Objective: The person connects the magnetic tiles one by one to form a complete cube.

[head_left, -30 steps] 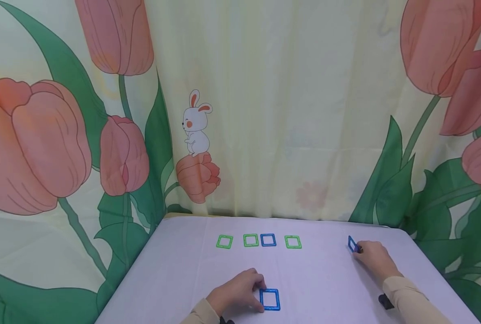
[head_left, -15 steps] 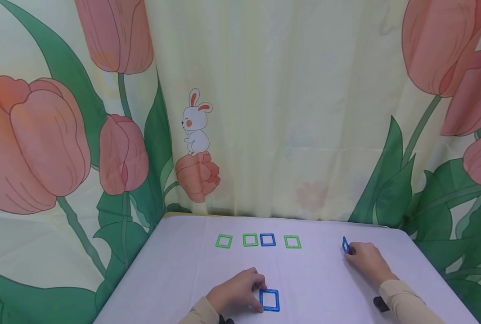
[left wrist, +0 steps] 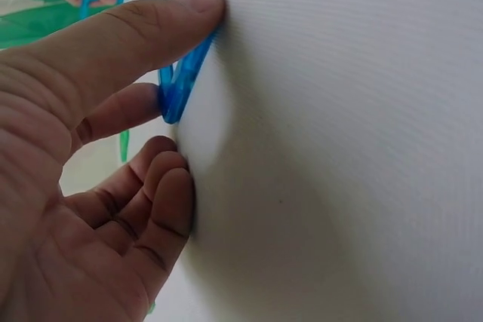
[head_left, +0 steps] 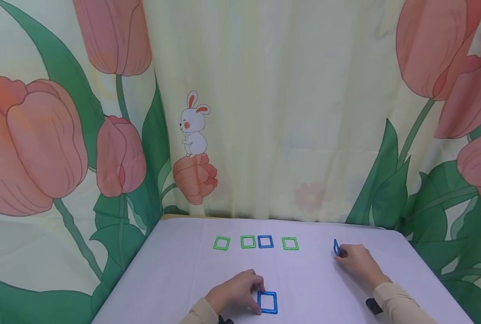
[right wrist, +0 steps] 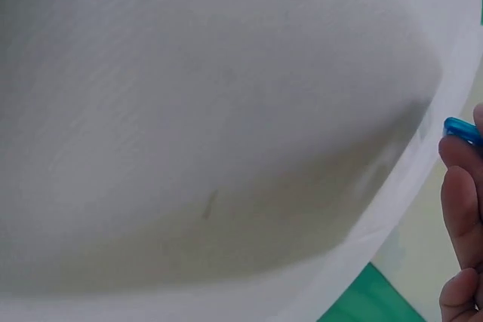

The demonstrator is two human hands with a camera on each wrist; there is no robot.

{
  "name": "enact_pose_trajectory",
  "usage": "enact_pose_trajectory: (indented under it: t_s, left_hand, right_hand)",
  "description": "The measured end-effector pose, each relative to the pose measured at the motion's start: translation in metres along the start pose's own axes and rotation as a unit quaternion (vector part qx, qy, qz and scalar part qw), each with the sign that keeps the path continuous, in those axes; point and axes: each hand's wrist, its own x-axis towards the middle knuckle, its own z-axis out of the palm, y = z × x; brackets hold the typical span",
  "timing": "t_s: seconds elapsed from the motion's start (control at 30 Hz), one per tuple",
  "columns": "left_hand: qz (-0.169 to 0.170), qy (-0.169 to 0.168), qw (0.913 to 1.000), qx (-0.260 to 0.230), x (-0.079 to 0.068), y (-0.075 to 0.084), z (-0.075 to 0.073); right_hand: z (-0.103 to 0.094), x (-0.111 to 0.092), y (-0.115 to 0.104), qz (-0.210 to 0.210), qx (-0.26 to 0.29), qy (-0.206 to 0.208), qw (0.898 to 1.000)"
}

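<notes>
My left hand [head_left: 236, 290] pinches the left side of a blue square magnetic tile frame [head_left: 275, 302] lying near the front of the white table. In the left wrist view, the thumb crosses one face of that blue tile [left wrist: 179, 99] and the index finger is at its corner, with the other fingers curled below. Farther right, my right hand [head_left: 357, 263] grips a second blue square tile [head_left: 336, 247] by its edge, held upright and almost edge-on to the head camera. Only a corner of this tile [right wrist: 462, 131] and some fingertips [right wrist: 462, 201] show in the right wrist view.
Along the back of the table [head_left: 305, 279] lie a green square tile [head_left: 222, 237], another green one [head_left: 248, 247] close beside a blue one [head_left: 266, 246], and a third green one [head_left: 290, 249]. A tulip-print curtain [head_left: 264, 112] hangs behind the table.
My right hand has moved left across the table with its upright blue tile. The left hand and its tile stay in place, and the back row is unchanged.
</notes>
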Motion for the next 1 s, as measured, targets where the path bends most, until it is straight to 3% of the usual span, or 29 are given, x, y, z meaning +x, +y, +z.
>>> enact_pose_trajectory:
  t_s: [0.13,0.4,0.63,1.0]
  left_hand:
    - [0.000,-0.003,1.0000,0.004,0.003,0.001,-0.001]
    - [-0.003,-0.003,0.9999,0.010,0.005,0.000,-0.001]
    - [-0.007,-0.004,0.9999,0.008,0.002,0.003,-0.001]
    - [-0.016,-0.006,0.9998,0.005,0.001,0.005,-0.003]
  right_hand:
    - [-0.001,0.001,-0.007,-0.004,0.000,0.004,1.000]
    - [0.004,0.002,-0.026,-0.006,0.012,-0.028,1.000]
    - [0.009,-0.001,-0.040,-0.016,0.024,-0.024,0.999]
    - [0.010,-0.009,-0.065,-0.015,0.079,-0.028,0.996]
